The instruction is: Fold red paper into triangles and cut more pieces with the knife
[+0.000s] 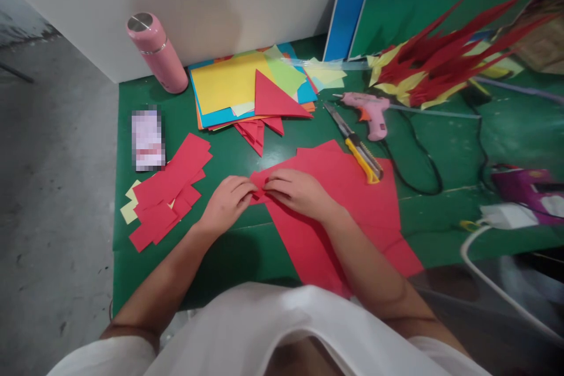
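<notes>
Together, in the head view, the left hand (pixel 228 201) and right hand (pixel 299 192), both nearly closed, pinch a small red paper piece (pixel 259 178) over the counter (pixel 233 160), beside the large red sheets (pixel 361 205).

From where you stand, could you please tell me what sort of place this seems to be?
Probably a papercraft work area, though home or workshop I cannot tell: a green table bears red paper sheets, a yellow utility knife and a pink glue gun.
</notes>
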Demonstrator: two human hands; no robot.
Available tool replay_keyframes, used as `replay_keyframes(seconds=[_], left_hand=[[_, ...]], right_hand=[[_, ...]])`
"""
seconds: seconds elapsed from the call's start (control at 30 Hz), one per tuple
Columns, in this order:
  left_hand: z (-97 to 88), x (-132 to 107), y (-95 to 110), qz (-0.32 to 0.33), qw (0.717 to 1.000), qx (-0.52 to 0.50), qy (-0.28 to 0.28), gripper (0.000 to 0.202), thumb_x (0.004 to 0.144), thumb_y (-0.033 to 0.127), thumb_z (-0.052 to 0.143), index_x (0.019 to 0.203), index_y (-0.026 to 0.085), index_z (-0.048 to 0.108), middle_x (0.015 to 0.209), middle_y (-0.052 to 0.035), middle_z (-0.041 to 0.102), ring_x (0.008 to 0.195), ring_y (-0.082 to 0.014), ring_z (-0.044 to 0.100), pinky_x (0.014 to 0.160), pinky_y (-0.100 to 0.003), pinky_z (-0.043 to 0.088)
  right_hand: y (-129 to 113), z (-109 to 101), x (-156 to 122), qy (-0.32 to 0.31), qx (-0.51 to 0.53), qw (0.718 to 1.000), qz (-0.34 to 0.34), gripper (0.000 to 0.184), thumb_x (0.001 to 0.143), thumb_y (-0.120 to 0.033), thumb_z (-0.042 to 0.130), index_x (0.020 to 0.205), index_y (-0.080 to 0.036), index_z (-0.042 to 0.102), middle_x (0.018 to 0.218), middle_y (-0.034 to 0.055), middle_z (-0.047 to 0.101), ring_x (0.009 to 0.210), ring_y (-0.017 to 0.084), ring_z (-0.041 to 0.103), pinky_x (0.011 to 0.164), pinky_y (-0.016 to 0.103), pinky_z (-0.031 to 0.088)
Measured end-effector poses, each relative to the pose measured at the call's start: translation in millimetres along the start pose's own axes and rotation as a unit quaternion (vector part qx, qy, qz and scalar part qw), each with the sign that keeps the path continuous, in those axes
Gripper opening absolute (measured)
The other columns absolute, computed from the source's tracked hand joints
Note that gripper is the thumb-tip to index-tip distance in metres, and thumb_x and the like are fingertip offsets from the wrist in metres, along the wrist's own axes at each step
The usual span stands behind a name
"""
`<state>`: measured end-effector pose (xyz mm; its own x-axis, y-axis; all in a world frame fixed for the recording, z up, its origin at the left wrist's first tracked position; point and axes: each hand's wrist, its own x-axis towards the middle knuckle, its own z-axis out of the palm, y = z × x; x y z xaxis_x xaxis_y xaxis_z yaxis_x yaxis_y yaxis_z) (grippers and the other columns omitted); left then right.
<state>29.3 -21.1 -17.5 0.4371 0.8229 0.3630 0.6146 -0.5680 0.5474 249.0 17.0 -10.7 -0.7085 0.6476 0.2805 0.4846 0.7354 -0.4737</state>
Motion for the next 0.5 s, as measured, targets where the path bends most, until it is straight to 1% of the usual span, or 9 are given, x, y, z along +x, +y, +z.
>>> replay_keyframes(seconds=[0.1, 0.17, 0.3, 0.37, 0.5], left_hand=[[0.5, -2, 0, -0.013, 1.0, 0.01, 0.015, 0.011, 0.095, 0.013, 0.052, 0.091, 0.017, 0.062, 0.093, -0.0055, 0.068, 0.087, -0.0167, 0.062, 0.081, -0.031, 0.05], [0.5, -3, 0, -0.013, 1.0, 0.017, 0.019, 0.013, 0.096, 0.013, 0.05, 0.089, 0.017, 0.061, 0.091, -0.005, 0.068, 0.085, -0.0164, 0.062, 0.08, -0.03, 0.05], [0.9, -3, 0, -0.006, 0.999, 0.036, 0.019, 0.017, 0.098, 0.015, 0.047, 0.088, 0.017, 0.061, 0.087, -0.0041, 0.068, 0.082, -0.0163, 0.062, 0.078, -0.03, 0.05], [0.9, -2, 1, -0.008, 0.999, 0.045, 0.017, 0.019, 0.098, 0.015, 0.046, 0.087, 0.018, 0.061, 0.085, -0.0039, 0.068, 0.08, -0.0162, 0.062, 0.077, -0.03, 0.05], [-1.0, 0, 3, -0.005, 0.999, 0.051, 0.017, 0.023, 0.098, 0.013, 0.044, 0.084, 0.017, 0.062, 0.085, -0.0038, 0.068, 0.076, -0.0149, 0.061, 0.072, -0.027, 0.049]], right_hand=[[0, 4, 0, 0.002, -0.028, 1.0, -0.008, 0.023, 0.098, -0.019, 0.046, 0.095, -0.02, 0.069, 0.093, 0.0061, 0.07, 0.082, 0.017, 0.061, 0.065, 0.027, 0.042], [0, 7, 0, -0.006, -0.05, 0.999, -0.006, 0.023, 0.097, -0.017, 0.046, 0.092, -0.019, 0.068, 0.088, 0.0053, 0.068, 0.077, 0.016, 0.059, 0.061, 0.026, 0.038], [-1, 11, 0, -0.011, -0.108, 0.994, 0.032, 0.024, 0.095, -0.017, 0.046, 0.083, -0.018, 0.067, 0.079, 0.0039, 0.061, 0.058, 0.013, 0.046, 0.051, 0.027, 0.026], [-1, 12, 1, -0.011, -0.119, 0.992, 0.048, 0.024, 0.095, -0.018, 0.045, 0.084, -0.017, 0.066, 0.08, 0.0041, 0.061, 0.055, 0.012, 0.042, 0.051, 0.027, 0.023], [1, 10, 4, -0.022, -0.074, 0.996, 0.048, 0.022, 0.097, -0.021, 0.045, 0.09, -0.017, 0.066, 0.089, 0.0057, 0.066, 0.067, 0.013, 0.054, 0.054, 0.026, 0.029]])
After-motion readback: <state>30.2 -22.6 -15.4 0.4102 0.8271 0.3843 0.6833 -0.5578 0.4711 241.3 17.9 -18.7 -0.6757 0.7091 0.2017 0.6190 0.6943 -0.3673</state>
